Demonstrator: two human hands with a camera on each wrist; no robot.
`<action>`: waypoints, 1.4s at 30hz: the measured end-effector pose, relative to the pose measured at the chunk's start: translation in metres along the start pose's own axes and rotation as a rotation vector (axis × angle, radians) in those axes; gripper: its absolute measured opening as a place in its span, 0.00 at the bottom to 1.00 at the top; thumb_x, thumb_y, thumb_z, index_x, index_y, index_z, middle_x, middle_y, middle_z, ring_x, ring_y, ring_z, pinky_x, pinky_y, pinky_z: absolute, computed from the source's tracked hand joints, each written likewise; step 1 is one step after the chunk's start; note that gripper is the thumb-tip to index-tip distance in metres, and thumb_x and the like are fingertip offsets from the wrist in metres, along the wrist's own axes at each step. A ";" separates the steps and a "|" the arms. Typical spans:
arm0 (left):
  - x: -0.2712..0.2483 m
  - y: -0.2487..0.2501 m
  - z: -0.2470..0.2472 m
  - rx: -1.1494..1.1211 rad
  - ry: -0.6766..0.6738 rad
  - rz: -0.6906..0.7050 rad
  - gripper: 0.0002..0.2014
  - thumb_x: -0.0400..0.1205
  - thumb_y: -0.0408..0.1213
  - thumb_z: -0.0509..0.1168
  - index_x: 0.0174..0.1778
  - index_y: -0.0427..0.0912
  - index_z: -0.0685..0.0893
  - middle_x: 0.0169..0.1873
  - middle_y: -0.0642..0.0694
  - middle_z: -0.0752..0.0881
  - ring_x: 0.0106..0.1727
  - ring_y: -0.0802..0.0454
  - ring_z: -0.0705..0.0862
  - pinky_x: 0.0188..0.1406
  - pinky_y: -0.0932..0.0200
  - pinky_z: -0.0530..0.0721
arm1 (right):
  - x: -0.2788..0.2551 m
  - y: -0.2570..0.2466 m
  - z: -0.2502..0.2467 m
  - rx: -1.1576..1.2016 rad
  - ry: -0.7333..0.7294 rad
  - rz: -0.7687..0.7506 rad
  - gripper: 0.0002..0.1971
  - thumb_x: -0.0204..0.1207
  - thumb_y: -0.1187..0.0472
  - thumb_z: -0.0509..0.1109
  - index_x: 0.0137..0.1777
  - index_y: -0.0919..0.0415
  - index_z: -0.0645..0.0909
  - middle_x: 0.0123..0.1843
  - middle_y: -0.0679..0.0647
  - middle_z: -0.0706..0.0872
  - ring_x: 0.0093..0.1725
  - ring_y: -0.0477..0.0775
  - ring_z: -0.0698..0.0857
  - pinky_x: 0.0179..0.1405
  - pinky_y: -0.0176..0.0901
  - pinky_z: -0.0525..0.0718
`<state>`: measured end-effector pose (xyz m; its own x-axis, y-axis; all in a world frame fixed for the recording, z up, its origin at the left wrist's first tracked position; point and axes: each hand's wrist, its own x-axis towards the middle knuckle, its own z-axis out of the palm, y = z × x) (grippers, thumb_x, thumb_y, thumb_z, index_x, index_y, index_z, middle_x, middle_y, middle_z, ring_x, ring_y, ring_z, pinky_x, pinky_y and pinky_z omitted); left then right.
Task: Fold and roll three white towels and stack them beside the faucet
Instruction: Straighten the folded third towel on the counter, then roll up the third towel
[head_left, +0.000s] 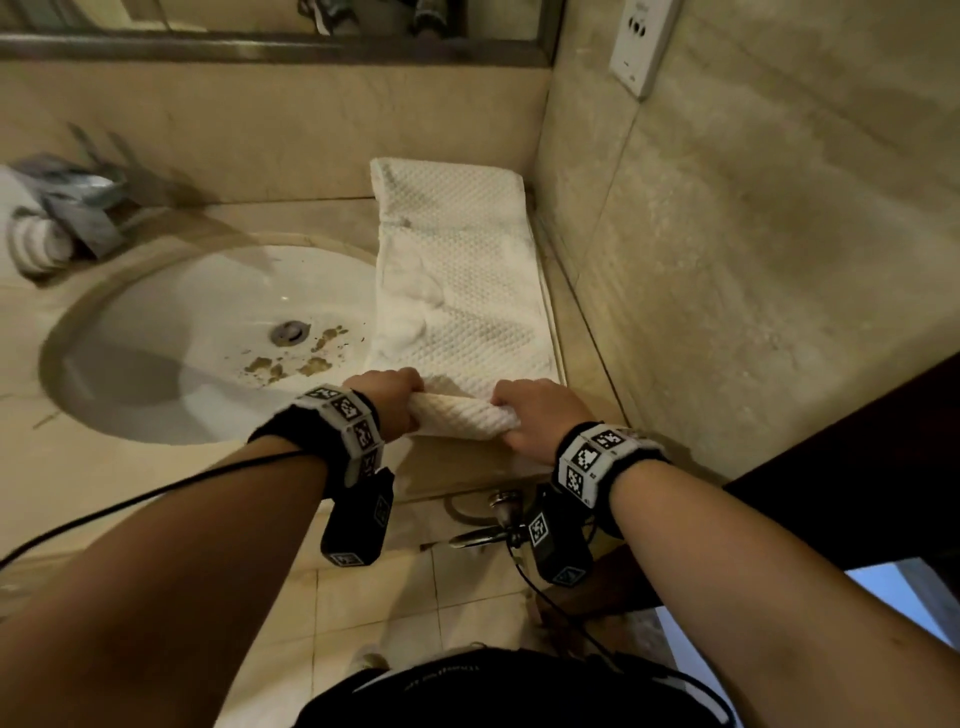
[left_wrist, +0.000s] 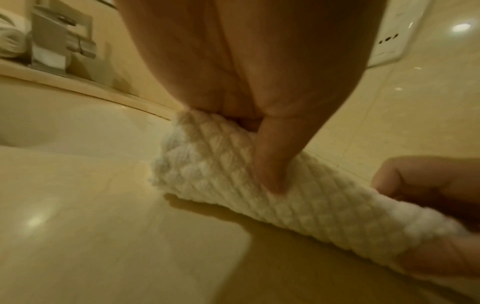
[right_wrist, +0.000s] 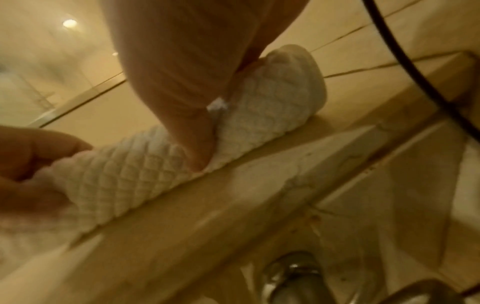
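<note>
From above, a faucet (head_left: 78, 200) stood at the far left of the counter (head_left: 130, 483), with a rolled towel (head_left: 36, 244) just beside it on its left. The sink (head_left: 208, 338), stained near its drain (head_left: 290, 331), lay between that and the long white towel (head_left: 462, 280), which stretched from the back wall along the right side wall to the near edge. A wall socket (head_left: 641, 44) sat high on the right wall. The left hand (head_left: 387, 400) and right hand (head_left: 535, 415) each curled round one end of the towel's rolled near part, both gripping it.

At the left wrist, the thumb (left_wrist: 272, 164) pressed into the roll (left_wrist: 298, 203), fingers wrapped over it; the right hand (left_wrist: 428, 189) pinched the other end. The faucet (left_wrist: 59, 41) was blurred far left.

At the right wrist, the thumb (right_wrist: 197, 139) dug into the roll (right_wrist: 259, 115), which lay along the counter's front edge (right_wrist: 233, 195). The left hand (right_wrist: 33, 164) clasped the far end. A black cable (right_wrist: 405, 59) crossed the upper right, and metal plumbing (right_wrist: 293, 277) showed below.
</note>
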<state>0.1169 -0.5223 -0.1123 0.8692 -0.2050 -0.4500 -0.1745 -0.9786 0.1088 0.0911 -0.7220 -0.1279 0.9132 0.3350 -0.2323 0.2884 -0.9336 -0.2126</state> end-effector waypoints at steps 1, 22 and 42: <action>-0.005 -0.002 0.004 -0.010 0.062 -0.004 0.23 0.80 0.45 0.66 0.72 0.51 0.71 0.68 0.46 0.78 0.68 0.44 0.77 0.65 0.52 0.74 | 0.002 -0.002 -0.003 0.013 -0.034 0.013 0.19 0.76 0.52 0.67 0.66 0.52 0.75 0.63 0.55 0.83 0.62 0.59 0.80 0.56 0.45 0.76; -0.001 0.015 -0.010 0.320 -0.032 0.104 0.21 0.83 0.47 0.61 0.72 0.52 0.71 0.63 0.47 0.81 0.62 0.45 0.81 0.55 0.54 0.79 | -0.010 0.016 -0.002 -0.037 -0.033 -0.055 0.26 0.75 0.47 0.68 0.73 0.46 0.69 0.70 0.49 0.74 0.69 0.54 0.73 0.66 0.46 0.71; -0.010 0.001 0.018 0.119 0.223 0.126 0.28 0.82 0.43 0.61 0.79 0.57 0.65 0.75 0.54 0.71 0.74 0.49 0.69 0.73 0.55 0.69 | 0.005 0.015 -0.016 -0.122 -0.076 -0.104 0.31 0.79 0.40 0.60 0.80 0.47 0.59 0.79 0.51 0.62 0.77 0.55 0.66 0.74 0.47 0.64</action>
<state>0.0999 -0.5213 -0.1241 0.9152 -0.3298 -0.2315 -0.3295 -0.9433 0.0412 0.1049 -0.7367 -0.1170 0.8535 0.4347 -0.2875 0.4171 -0.9005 -0.1233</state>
